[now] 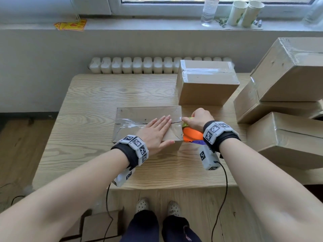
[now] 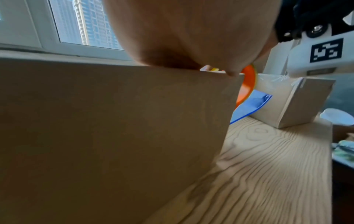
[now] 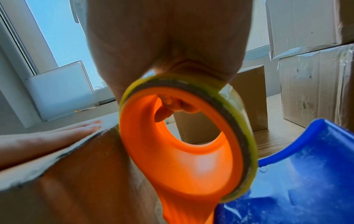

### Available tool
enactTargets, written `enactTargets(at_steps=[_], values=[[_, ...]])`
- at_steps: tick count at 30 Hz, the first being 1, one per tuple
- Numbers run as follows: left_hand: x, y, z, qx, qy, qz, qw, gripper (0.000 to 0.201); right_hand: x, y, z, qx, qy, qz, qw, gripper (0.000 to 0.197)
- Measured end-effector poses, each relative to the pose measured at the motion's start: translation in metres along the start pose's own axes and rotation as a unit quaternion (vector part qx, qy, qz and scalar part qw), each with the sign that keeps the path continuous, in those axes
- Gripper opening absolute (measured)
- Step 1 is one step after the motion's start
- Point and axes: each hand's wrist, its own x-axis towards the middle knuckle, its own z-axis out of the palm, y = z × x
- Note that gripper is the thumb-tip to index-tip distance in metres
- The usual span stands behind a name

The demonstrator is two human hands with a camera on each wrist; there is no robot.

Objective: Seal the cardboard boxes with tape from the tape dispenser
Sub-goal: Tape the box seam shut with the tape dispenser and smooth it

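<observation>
We stand at the wooden table (image 1: 83,105). It holds all our boxes. At 3 o'clock there is a big pile of brown boxes (image 1: 286,95), well away from our work, so they do not get in the way. At 1 o'clock one taped box (image 1: 206,82) sits near the far edge. It looks done, with clear tape over its top.

The box we are sealing (image 1: 139,117) lies flat in the middle of the table, right in front of us. A shiny strip of tape (image 1: 129,122) runs along its top seam from 9 o'clock toward 3 o'clock.

Our left hand (image 1: 155,133) lies flat on the box top with straight fingers, holding nothing. We think it presses down so the box does not slide and the flaps stay shut.

Our right hand (image 1: 199,119) is at the 3 o'clock end of the box. Its fingers curl around the tape dispenser (image 3: 184,151), which is orange with a blue part. We hold it tight against the box edge, likely to pull the tape over the side and cut it.

On the window sill at 12 o'clock stand two paper cups (image 1: 246,13) and a clear bottle (image 1: 209,11).
</observation>
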Motion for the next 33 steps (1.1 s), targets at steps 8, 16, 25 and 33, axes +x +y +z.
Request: enactTargets(at_steps=[8,16,25,33], values=[[0.018,0.016,0.003,-0.001,0.019,0.007,1.0,0.085,0.001,0.003,-0.002,0.003,0.005,-0.002,1.0,0.043],[0.031,0.025,0.008,0.006,0.036,0.0,0.999,0.088,0.003,0.01,-0.009,0.079,-0.051,-0.011,0.995,0.036],[0.03,0.018,0.01,0.012,0.035,0.022,0.999,0.085,0.004,0.049,-0.02,0.128,-0.087,0.009,0.988,0.041],[0.033,0.012,0.009,0.013,0.021,0.037,0.999,0.083,-0.008,0.093,-0.027,0.145,-0.062,0.048,0.986,0.044]])
